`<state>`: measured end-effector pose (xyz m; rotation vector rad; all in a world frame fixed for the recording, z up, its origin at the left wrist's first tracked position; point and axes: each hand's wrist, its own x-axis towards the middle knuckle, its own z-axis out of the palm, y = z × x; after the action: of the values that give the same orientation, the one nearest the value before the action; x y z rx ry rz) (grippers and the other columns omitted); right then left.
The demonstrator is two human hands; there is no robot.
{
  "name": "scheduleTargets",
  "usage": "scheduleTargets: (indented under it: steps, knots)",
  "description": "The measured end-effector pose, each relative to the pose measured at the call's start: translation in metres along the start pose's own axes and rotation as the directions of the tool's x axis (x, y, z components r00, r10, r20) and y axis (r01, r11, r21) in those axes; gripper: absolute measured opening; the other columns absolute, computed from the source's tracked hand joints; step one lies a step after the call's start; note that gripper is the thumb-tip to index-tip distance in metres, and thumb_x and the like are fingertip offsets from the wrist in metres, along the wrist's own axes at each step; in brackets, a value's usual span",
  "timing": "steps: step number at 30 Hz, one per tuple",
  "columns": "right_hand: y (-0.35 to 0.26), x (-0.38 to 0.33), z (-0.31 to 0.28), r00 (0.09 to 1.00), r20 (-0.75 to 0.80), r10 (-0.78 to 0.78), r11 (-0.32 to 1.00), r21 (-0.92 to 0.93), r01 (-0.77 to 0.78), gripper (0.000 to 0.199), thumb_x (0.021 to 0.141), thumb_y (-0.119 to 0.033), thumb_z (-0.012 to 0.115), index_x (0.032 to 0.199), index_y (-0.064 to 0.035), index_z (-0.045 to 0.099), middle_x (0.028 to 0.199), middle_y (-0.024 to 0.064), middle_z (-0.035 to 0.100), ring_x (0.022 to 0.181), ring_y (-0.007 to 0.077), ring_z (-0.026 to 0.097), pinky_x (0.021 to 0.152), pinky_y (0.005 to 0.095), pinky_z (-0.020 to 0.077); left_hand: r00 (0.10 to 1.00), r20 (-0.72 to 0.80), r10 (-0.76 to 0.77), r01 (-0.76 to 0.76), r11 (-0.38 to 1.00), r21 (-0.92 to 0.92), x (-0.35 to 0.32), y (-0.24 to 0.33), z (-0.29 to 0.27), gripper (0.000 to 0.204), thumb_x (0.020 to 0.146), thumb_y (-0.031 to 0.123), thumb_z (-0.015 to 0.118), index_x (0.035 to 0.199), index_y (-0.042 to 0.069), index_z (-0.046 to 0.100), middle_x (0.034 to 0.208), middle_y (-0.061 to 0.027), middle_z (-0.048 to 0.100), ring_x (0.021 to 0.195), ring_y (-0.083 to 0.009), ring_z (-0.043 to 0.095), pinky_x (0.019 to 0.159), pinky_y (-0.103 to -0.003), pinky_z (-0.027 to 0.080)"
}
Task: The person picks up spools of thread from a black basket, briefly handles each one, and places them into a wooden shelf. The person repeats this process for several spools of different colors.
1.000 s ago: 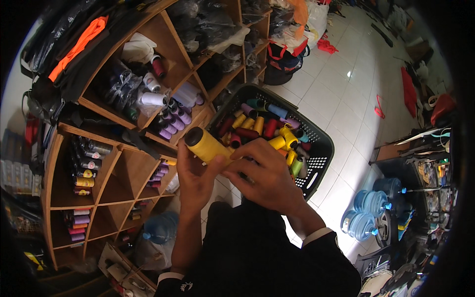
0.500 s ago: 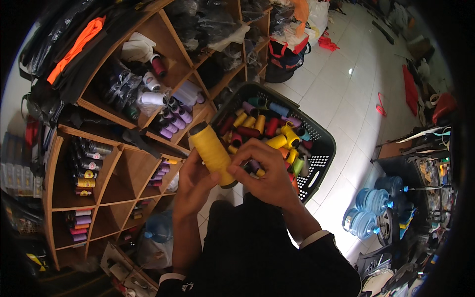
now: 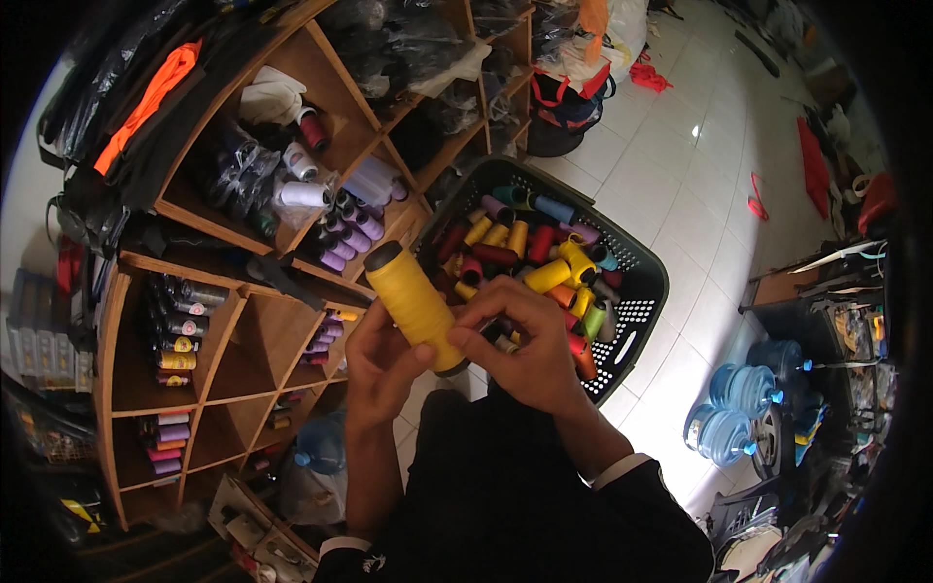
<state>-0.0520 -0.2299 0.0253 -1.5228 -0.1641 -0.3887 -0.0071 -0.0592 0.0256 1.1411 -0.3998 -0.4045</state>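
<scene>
Yellow spool held over the basket

Yellow thread spool [image 3: 414,307] is gripped from below by the left hand [image 3: 381,371], while the right hand [image 3: 525,340] pinches its lower end. Behind it, a dark basket [image 3: 637,316] of coloured spools stands on white floor tiles [image 3: 700,185], beside wooden shelves [image 3: 243,340].

Wooden shelf unit [image 3: 228,335] w/ thread cones in cubbies; black basket [image 3: 637,291] of mixed-colour spools on white tile floor [image 3: 700,165]; blue water jugs [image 3: 734,413] at right.

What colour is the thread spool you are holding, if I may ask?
Yellow: the thread spool, seen best in the head view.
</scene>
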Motion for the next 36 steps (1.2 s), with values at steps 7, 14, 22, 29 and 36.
scheduleTargets:
  steps: [7, 14, 22, 29, 36]
  knots:
    - [-0.015, -0.002, 0.006, 0.990, -0.088, -0.110, 0.987, -0.126, 0.098, 0.017, 0.074, 0.000, 0.073, 0.089, -0.0009, 0.067, 0.084, 0.0086, 0.062, 0.075, 0.0167, 0.062, 0.069, 0.0262, 0.0477, 0.989, -0.058, 0.132, -0.131, 0.991, 0.026, -0.004, -0.001, 0.006, 0.059, 0.076, 0.003, 0.068, 0.127, -0.007, 0.041, 0.118, -0.0171, 0.056, 0.110, -0.0259, 0.057, 0.097, -0.038, 0.044]
    - [-0.011, 0.000, 0.007, 0.969, -0.102, -0.225, 0.956, -0.214, 0.200, 0.013, 0.076, -0.001, 0.070, 0.087, -0.0017, 0.065, 0.083, 0.0097, 0.059, 0.073, 0.0214, 0.061, 0.063, 0.0296, 0.0471, 0.976, -0.108, 0.187, -0.164, 0.968, 0.190, -0.006, -0.001, 0.015, 0.061, 0.075, -0.004, 0.069, 0.129, -0.005, 0.040, 0.118, -0.0166, 0.055, 0.112, -0.0277, 0.056, 0.099, -0.040, 0.043]
    - [0.003, 0.003, 0.002, 0.982, -0.050, -0.181, 0.979, -0.102, 0.176, 0.004, 0.084, -0.002, 0.056, 0.085, -0.0011, 0.052, 0.086, 0.0125, 0.052, 0.080, 0.0273, 0.054, 0.070, 0.0348, 0.0430, 0.984, -0.086, 0.155, -0.135, 0.970, 0.201, -0.003, -0.004, 0.013, 0.062, 0.076, 0.002, 0.070, 0.129, -0.005, 0.040, 0.119, -0.0171, 0.055, 0.111, -0.0293, 0.057, 0.097, -0.041, 0.044]
    - [0.022, -0.006, -0.024, 0.966, -0.238, -0.102, 0.973, -0.224, 0.047, 0.014, 0.082, 0.001, 0.056, 0.096, -0.0009, 0.055, 0.087, 0.0136, 0.053, 0.082, 0.0281, 0.056, 0.074, 0.0348, 0.0443, 0.997, -0.076, 0.027, -0.034, 0.995, -0.090, 0.006, -0.006, 0.014, 0.066, 0.076, 0.013, 0.072, 0.129, -0.006, 0.038, 0.117, -0.0185, 0.055, 0.107, -0.0339, 0.059, 0.091, -0.046, 0.050]
    - [0.002, -0.010, -0.021, 0.984, -0.109, -0.142, 0.966, -0.231, 0.114, 0.028, 0.076, -0.001, 0.069, 0.103, -0.0014, 0.061, 0.096, 0.0090, 0.055, 0.089, 0.0204, 0.058, 0.080, 0.0287, 0.0463, 0.987, -0.134, 0.094, -0.088, 0.995, 0.053, 0.008, -0.016, 0.016, 0.063, 0.076, 0.000, 0.070, 0.129, -0.006, 0.038, 0.119, -0.0170, 0.053, 0.109, -0.0310, 0.058, 0.093, -0.043, 0.049]
